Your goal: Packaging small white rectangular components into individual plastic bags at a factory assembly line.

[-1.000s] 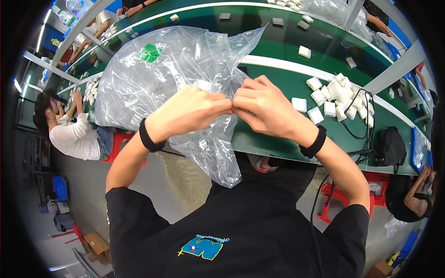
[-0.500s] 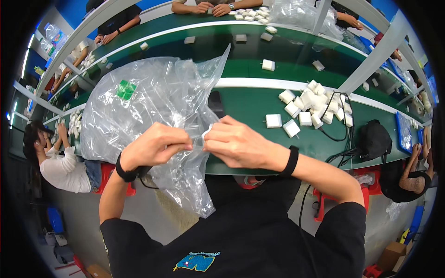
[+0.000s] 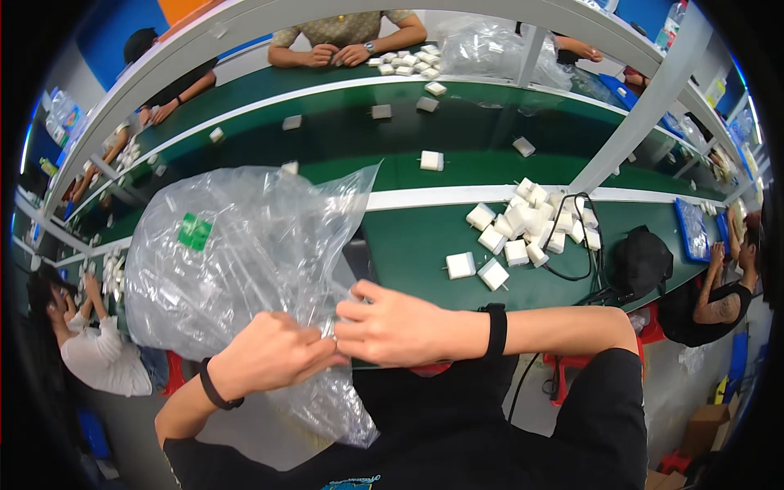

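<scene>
A large clear plastic bag [image 3: 229,253] with a green square sticker [image 3: 193,232] lies puffed out at the left of the green bench. My left hand [image 3: 282,353] is closed on the gathered film near the bag's right end. Right beside it, my right hand [image 3: 384,325] pinches the same film, fingertips almost touching the left ones. What lies between the fingers is mostly hidden. Loose film hangs below my hands past the bench edge. To the right sits a pile of white plug-in chargers [image 3: 531,219], with two chargers [image 3: 461,265] [image 3: 493,274] lying nearer me.
A dark flat object [image 3: 358,260] lies partly behind the bag. Black cables [image 3: 600,245] and a black cap [image 3: 643,260] are at the right. Beyond a white rail, spaced chargers [image 3: 432,161] lie on a green belt. A slanted metal post [image 3: 633,114] rises at the right. Other people sit around.
My two hands have come closer together on the bag's film, and both sit lower in the picture. The whole view has shifted, with the bench and bag lower and slightly left.
</scene>
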A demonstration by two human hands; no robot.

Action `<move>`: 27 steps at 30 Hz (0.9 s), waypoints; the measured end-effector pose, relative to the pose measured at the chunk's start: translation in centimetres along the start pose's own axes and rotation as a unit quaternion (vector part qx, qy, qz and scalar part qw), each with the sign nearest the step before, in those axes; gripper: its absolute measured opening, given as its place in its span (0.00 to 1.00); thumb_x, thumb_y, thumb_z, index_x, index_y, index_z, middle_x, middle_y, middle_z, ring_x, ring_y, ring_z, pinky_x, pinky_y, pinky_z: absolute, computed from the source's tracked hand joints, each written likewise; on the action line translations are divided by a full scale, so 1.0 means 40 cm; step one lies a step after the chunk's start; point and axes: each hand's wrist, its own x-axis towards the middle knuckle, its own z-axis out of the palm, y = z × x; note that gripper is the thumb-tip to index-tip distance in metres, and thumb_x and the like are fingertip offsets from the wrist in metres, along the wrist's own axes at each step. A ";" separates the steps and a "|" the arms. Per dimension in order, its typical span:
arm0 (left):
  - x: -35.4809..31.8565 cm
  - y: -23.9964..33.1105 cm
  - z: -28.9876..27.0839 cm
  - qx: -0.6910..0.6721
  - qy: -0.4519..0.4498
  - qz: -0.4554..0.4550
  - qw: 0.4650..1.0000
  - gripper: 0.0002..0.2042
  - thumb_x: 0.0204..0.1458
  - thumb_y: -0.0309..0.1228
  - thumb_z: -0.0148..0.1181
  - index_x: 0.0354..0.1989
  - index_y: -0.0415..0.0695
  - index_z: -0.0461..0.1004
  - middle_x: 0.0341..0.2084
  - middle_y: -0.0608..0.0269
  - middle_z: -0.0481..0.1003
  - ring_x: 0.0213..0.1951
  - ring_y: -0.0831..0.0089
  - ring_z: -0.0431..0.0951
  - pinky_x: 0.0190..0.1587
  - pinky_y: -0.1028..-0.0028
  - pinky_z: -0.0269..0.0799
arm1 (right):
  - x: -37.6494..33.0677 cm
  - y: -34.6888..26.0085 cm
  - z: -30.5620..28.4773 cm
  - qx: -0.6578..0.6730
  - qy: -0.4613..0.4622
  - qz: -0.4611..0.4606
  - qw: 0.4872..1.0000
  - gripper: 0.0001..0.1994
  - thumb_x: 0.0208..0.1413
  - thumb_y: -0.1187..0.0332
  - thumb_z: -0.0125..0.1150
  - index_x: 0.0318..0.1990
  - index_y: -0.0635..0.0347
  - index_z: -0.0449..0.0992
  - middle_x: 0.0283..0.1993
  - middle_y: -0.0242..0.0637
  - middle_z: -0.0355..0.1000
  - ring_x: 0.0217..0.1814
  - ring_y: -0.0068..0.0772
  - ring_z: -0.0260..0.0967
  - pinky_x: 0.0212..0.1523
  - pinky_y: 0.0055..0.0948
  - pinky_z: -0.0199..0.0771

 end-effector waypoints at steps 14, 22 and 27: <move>-0.038 -0.088 -0.005 -0.094 0.016 0.082 0.992 0.23 0.59 0.44 0.72 0.19 0.52 0.65 0.14 0.71 0.57 0.13 0.73 0.62 0.19 0.73 0.61 | -0.045 0.041 -0.015 0.185 0.018 -0.003 0.982 0.08 0.51 0.69 0.63 0.29 0.58 0.69 0.33 0.34 0.63 0.43 0.36 0.66 0.52 0.35 0.71; -0.053 -0.072 -0.022 -0.101 0.112 -0.002 0.989 0.19 0.51 0.41 0.76 0.21 0.49 0.70 0.17 0.69 0.61 0.15 0.68 0.61 0.21 0.67 0.56 | -0.004 0.067 -0.067 0.238 0.014 0.069 0.969 0.10 0.57 0.66 0.74 0.34 0.59 0.77 0.35 0.35 0.71 0.38 0.40 0.73 0.53 0.44 0.77; -0.048 -0.019 0.004 -0.052 0.236 -0.080 0.967 0.08 0.51 0.30 0.76 0.31 0.46 0.79 0.20 0.70 0.72 0.14 0.71 0.67 0.18 0.70 0.59 | 0.016 0.041 -0.098 0.191 0.109 0.298 0.929 0.23 0.50 0.55 0.81 0.34 0.62 0.74 0.33 0.39 0.72 0.34 0.44 0.72 0.31 0.39 0.71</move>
